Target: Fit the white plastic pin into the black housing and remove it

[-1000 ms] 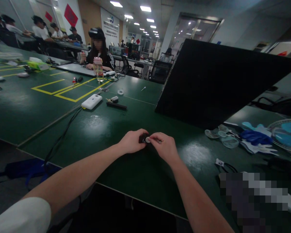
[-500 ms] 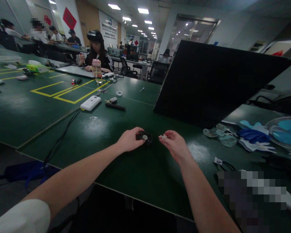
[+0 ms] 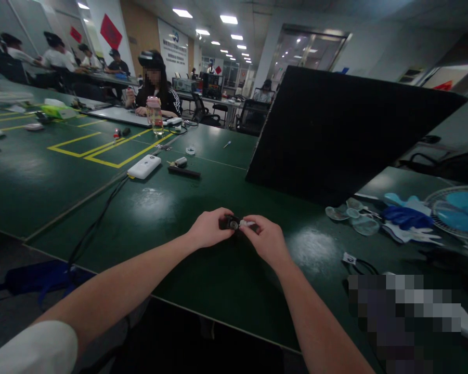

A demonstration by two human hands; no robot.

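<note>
My left hand [image 3: 211, 227] is closed around a small black part [image 3: 230, 222] with a pale round centre, held just above the green table. Between the thumb and fingers of my right hand [image 3: 265, 238] is a small white piece [image 3: 245, 223]. That piece sits right against the right side of the black part; whether it has gone into it I cannot tell. The fingers hide much of both parts, and neither is large enough to make out its exact kind.
A black panel [image 3: 347, 135] stands tilted beyond my right hand. Right of it lie clear fan blades [image 3: 356, 215], gloves [image 3: 407, 218] and a blue fan [image 3: 460, 208]. A white power bank [image 3: 144, 167] with a cable and a pink-lidded bottle [image 3: 155, 117] stand to the left. Across the table sits a person [image 3: 156, 91].
My right hand has moved left with the white piece, closing the gap to the black part. My left hand has stayed nearly in place.
</note>
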